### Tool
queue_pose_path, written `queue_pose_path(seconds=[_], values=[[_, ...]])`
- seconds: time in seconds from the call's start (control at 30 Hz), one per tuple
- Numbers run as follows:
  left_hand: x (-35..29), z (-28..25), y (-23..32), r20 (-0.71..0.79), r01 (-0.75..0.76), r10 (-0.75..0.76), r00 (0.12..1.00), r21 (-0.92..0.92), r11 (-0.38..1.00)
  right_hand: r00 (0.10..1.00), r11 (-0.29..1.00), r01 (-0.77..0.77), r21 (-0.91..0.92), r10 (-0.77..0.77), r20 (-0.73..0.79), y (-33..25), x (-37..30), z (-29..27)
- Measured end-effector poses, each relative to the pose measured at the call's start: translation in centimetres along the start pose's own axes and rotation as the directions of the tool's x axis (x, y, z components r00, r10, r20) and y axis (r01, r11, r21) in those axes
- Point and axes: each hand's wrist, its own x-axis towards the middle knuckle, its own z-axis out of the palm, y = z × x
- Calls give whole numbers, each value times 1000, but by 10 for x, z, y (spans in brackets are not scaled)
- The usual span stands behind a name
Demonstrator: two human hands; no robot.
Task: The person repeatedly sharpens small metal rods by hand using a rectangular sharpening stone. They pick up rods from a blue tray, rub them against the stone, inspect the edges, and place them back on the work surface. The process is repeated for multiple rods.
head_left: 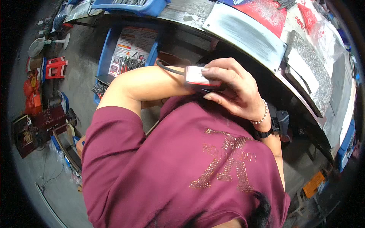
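Note:
My right hand (pixel 237 89) is closed around a small white and red box (pixel 194 75), fingers over its top and thumb below. A beaded bracelet (pixel 263 114) and a black watch (pixel 273 127) are on that wrist. My bent left forearm (pixel 159 81) crosses from the left and ends at the box, which sits at or against the left wrist. A black cable (pixel 167 68) loops from the box along the forearm. My left hand is hidden behind the box and my right hand, so its fingers do not show.
Ahead is a workbench with a worn white board (pixel 247 34), a speckled slab (pixel 310 72) and a blue tray (pixel 133 7). A blue crate (pixel 103 57) holding printed paper and pliers-like tools stands at left. A red stool (pixel 56 67) and a fan (pixel 36 47) are further left.

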Motion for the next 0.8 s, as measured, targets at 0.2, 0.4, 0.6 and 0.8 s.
queue_pose_path(seconds=[0.2,0.4,0.6,0.8], values=[[-1,-2,5,16,-124,123,992,15,992,996,997,-68,-30,70,59,-5,4,7],[6,-1,9,30,-290,290,957,3,957,979,958,-206,200,204,26,1,-7,6],[23,-4,12,116,103,-111,987,70,992,842,887,-442,134,462,-278,1,-58,-15],[6,-19,-11,-4,371,-615,789,-795,481,547,448,-836,-316,718,-430,11,-117,-13]])
